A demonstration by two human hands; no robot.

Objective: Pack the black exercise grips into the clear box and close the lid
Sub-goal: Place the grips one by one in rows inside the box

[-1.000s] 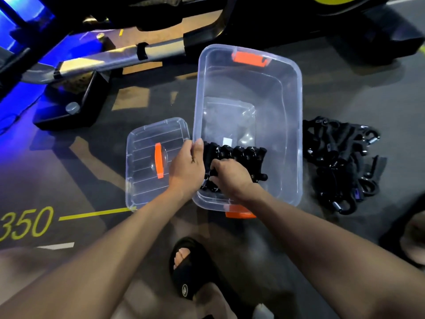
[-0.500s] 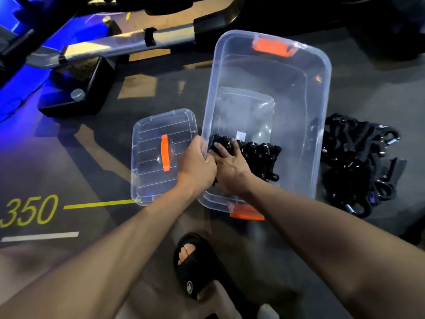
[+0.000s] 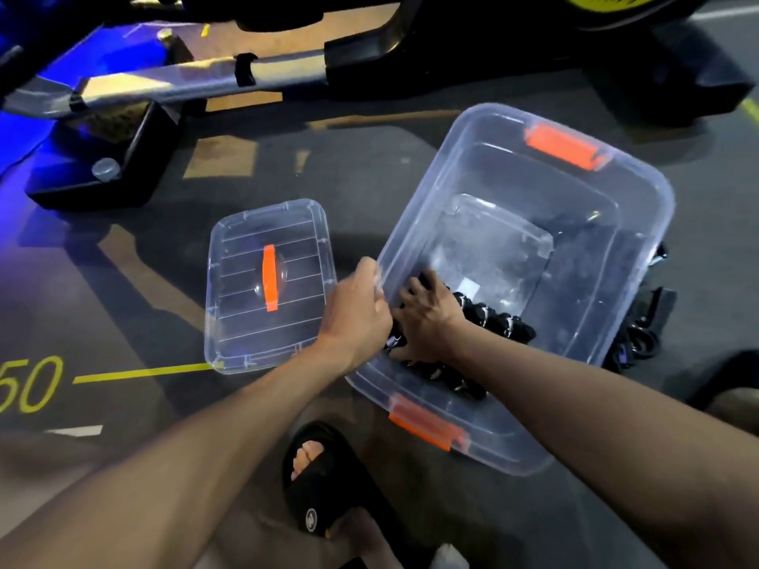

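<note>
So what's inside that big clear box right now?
A cluster of black grips at the clear box's near end, under the right hand, which hides some. The far end looks bare.

Black grips (image 3: 488, 318) lie in the open clear box (image 3: 415, 236); lid (image 3: 267, 285) beside.

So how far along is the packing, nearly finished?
Not yet. One row of black grips lies in the clear box; the right hand presses it down while the left hand grips the rim. More black gear waits outside, and the lid is off.
</note>
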